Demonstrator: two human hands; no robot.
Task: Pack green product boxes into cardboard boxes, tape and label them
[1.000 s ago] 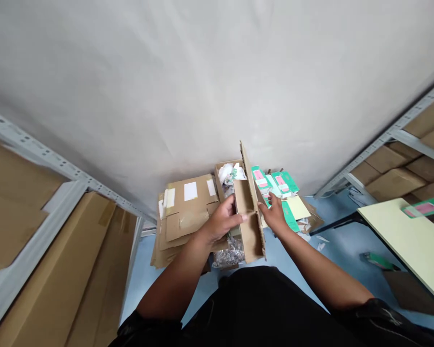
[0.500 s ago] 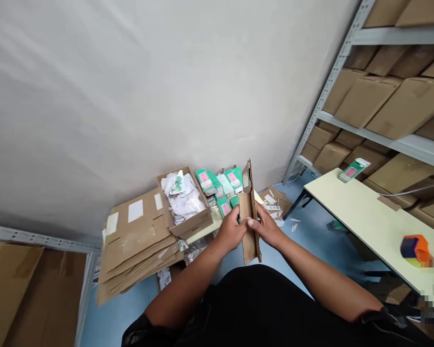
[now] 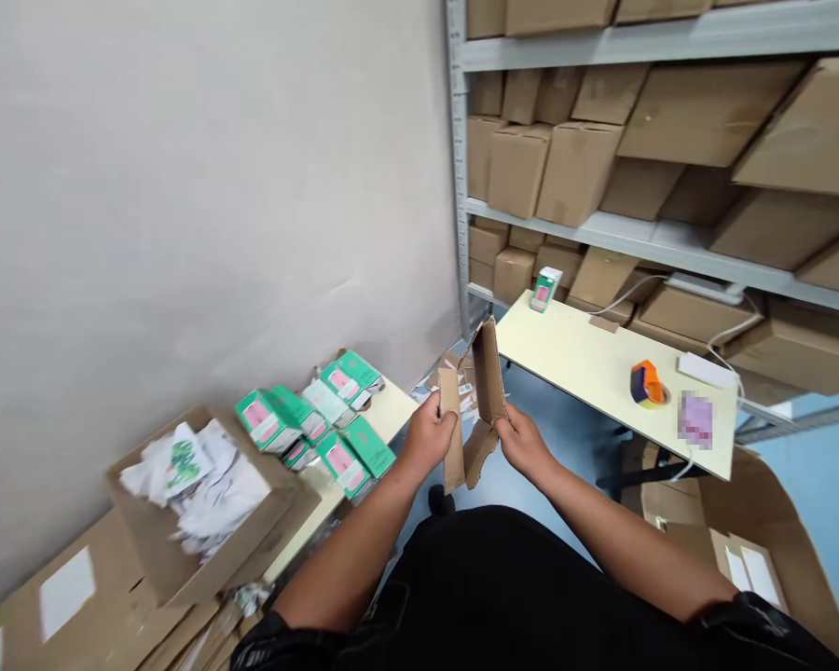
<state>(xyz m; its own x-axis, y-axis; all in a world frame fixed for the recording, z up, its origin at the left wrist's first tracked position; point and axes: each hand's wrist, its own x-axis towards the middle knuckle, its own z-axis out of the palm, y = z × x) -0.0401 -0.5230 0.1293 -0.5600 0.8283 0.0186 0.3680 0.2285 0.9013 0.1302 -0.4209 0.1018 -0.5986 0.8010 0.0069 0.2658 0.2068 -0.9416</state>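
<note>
Watching through the head view, I have the folded cardboard piece (image 3: 490, 377) just below the middle of the frame, raised clear of both counters and spread into a narrow, open-sided shape. The left hand (image 3: 428, 438) is closed on its left panel, thumb across the face; the right hand (image 3: 523, 443) grips the lower right edge, thumb forward, with most of its fingers hidden behind the board. I judge the step in hand to be controlling the piece between two grips, and I would do it with even, light pressure, since the walls look thin and would likely crease wherever a thumb digs in. Any turn of a panel should follow the existing folds; the edges look ragged, so a sideways twist could start a tear. I'd set both hands at matching heights, so neither side takes the whole load. Room matters too: the counter (image 3: 397, 407) at lower left bears green-and-pink cartons (image 3: 346, 463), beside an open cardboard box (image 3: 134, 531) of crumpled paper (image 3: 216, 480), and the other counter (image 3: 566, 347), at right, carries an orange tape dispenser (image 3: 645, 384). I'd work over the blue floor (image 3: 493, 480) between them, well apart from those corners.
</note>
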